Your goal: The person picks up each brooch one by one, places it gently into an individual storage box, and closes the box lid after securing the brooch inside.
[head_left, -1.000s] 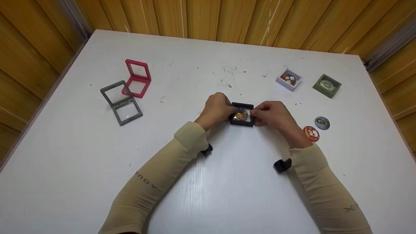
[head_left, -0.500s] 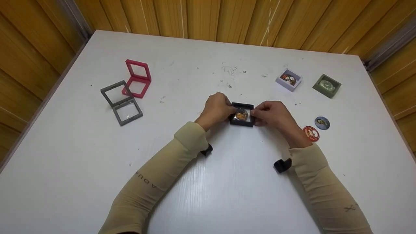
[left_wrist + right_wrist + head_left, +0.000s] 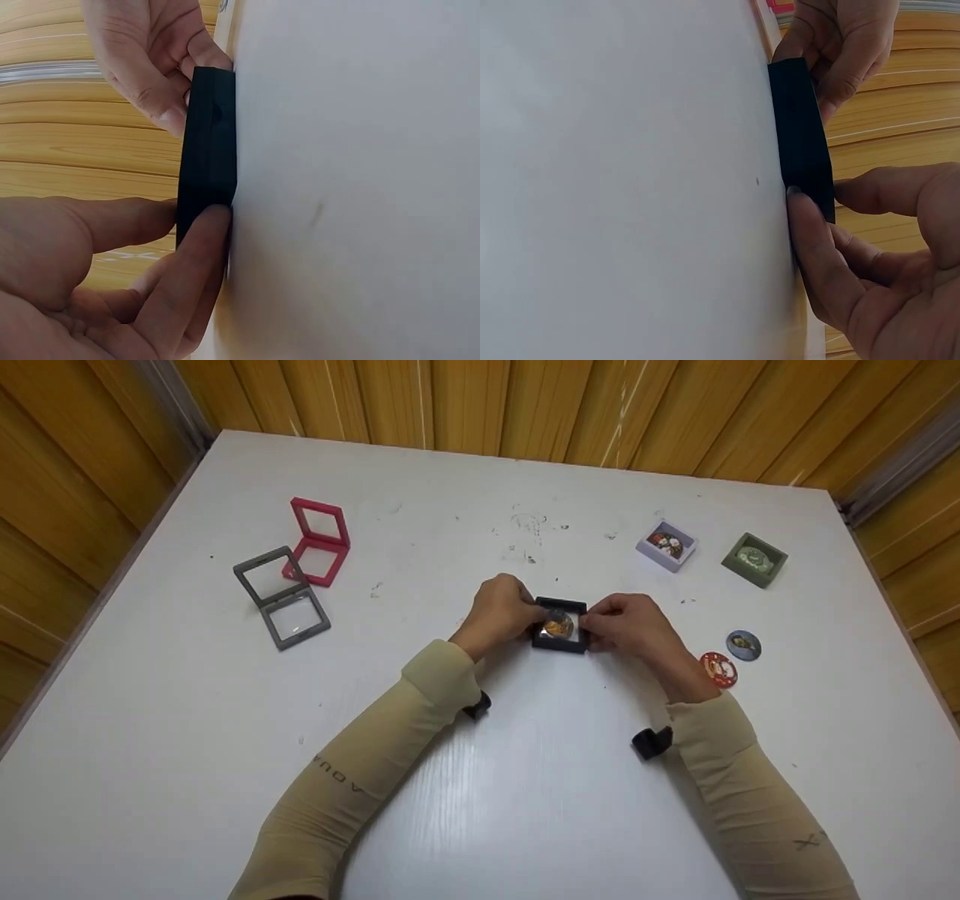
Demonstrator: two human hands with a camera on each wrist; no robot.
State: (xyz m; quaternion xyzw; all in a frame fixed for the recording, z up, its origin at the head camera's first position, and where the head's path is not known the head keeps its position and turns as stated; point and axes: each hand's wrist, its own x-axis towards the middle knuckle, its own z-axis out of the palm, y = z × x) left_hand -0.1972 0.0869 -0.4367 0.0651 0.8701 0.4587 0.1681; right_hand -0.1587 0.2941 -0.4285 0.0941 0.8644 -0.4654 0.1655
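A small black square display frame (image 3: 559,646) lies on the white table between both hands. Inside it a round badge (image 3: 557,625) with an orange and dark picture shows through the window. My left hand (image 3: 501,611) pinches the frame's left side, thumb over the top edge. On the opposite side my right hand (image 3: 637,626) grips it between thumb and fingers. The left wrist view shows the frame's dark side wall (image 3: 210,135) flat against the table, fingertips at both ends. In the right wrist view the black frame (image 3: 802,124) is likewise held from both ends.
Grey (image 3: 294,643) and red (image 3: 341,561) display frames stand hinged open at the left. Back right are a lilac frame (image 3: 658,558) and a green frame (image 3: 742,572), each with a badge. A blue badge (image 3: 743,645) and a red badge (image 3: 718,670) lie by the right wrist.
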